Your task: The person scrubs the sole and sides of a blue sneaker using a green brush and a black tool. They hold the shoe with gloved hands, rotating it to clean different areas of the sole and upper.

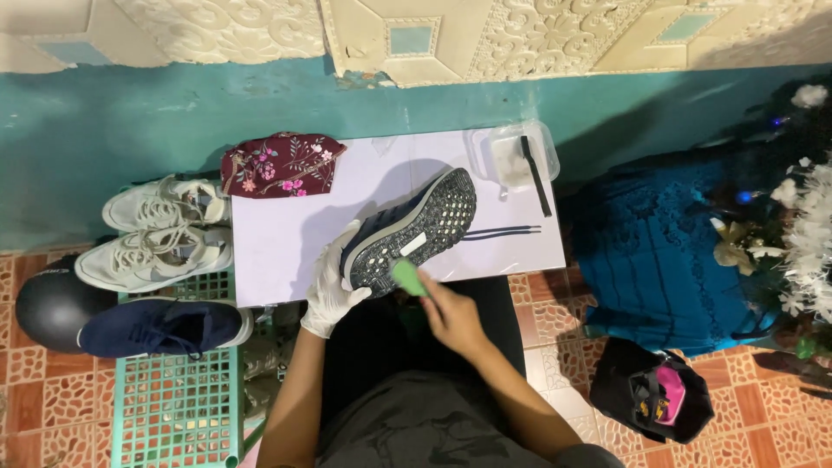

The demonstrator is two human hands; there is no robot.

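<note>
My left hand (pixel 330 286), in a white glove, grips the heel end of a dark navy sneaker (pixel 414 227). The shoe is tilted on its side over the white table (pixel 286 234), its speckled sole facing up and toward me. My right hand (pixel 449 314) is bare and holds a small green brush (pixel 408 278) against the heel part of the sole. Two dark shoelaces (pixel 503 230) lie on the table to the right of the shoe.
A clear plastic tub (pixel 513 156) with a dark stick across it sits at the table's back right. A maroon floral cloth (pixel 279 165) lies back left. Two white sneakers (pixel 156 234), a navy sneaker (pixel 160 328) and a black helmet (pixel 48 303) are left; a black bag (pixel 650 394) is right.
</note>
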